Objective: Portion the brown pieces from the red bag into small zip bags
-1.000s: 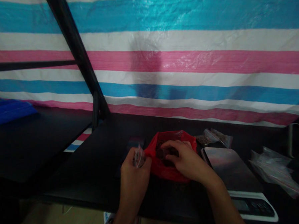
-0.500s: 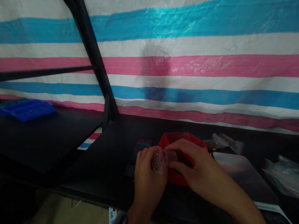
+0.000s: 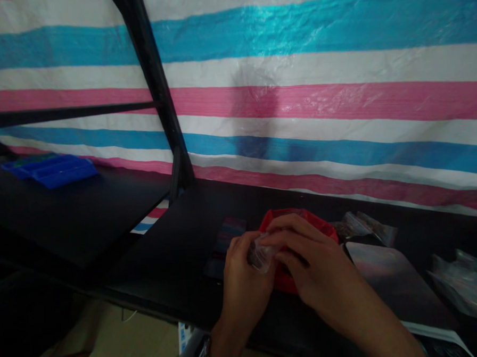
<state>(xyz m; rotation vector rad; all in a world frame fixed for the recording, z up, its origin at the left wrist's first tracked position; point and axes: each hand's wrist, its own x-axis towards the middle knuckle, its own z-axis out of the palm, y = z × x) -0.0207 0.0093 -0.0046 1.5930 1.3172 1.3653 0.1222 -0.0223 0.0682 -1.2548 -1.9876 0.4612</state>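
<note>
My left hand is closed around a small clear plastic bag, its mouth turned toward my right hand. Against that mouth, my right hand has its fingers and thumb bent inward in a pinch. They grip a small translucent cup, now mostly hidden behind the fingers and the bag's film. A red container stands on the black table, just behind and beneath both hands. Its contents are largely covered by my right hand and look dark.
Filled clear bags lie right of the red container. A flat grey-topped device and a heap of clear bags are farther right. Dark flat packets lie left. A blue tray sits beyond the black frame post.
My right fingers have moved in over the bag's mouth, covering the translucent cup that showed plainly before. The bag's opening looks more crumpled. The whole view has shifted slightly.
</note>
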